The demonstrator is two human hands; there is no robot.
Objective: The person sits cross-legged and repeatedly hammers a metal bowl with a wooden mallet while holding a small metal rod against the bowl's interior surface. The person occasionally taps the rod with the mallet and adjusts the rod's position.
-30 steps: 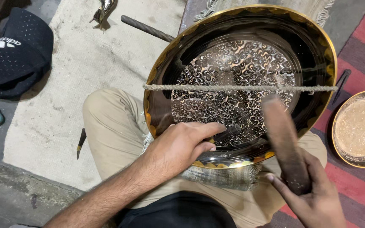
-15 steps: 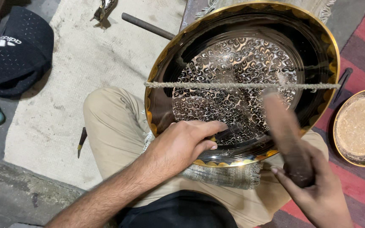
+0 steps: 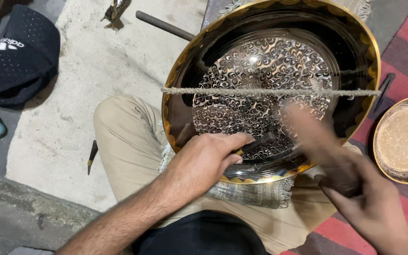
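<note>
Big bowl (image 3: 355, 52): large dark metal bowl, gold rim, propped on the person's lap and tilted toward the camera; engraved scroll pattern fills the inner disc.
Chisel (image 3: 256, 143): thin dark punch, tip set on the lower part of the engraved disc.
Left hand (image 3: 203, 163): fingers curled and pressed together around the chisel, thumb on top, heel resting on the bowl's near rim.
Mallet (image 3: 315, 137): blurred with motion, head over the disc just right of the chisel.
Right hand (image 3: 369, 208): fingers wrapped round the mallet handle; exact finger placement too blurred to tell.
Change: a second ago the mallet stood more upright, further right; now it leans in toward the chisel head. Left hand and chisel in the same spot. Reads as a striking stroke mid-swing, same pattern point being worked.
Rope (image 3: 270, 91): taut twisted cord across the bowl's mouth, rim to rim.
Cloth pad (image 3: 251, 191): fringed fabric under the bowl's near edge, on the beige trousers.
Small bowl (image 3: 404, 139): at right on the striped red rug, gold rim, inside pale and grainy; whether that is contents or bare surface, cannot tell.
Big bowl contents: nothing in it but the tools' tips.
Cap (image 3: 17, 56): dark cap on the floor at far left.
Threaded rod (image 3: 164, 25): on the pale mat above the bowl.
Small tool (image 3: 92, 156): lying on the mat left of the knee.
</note>
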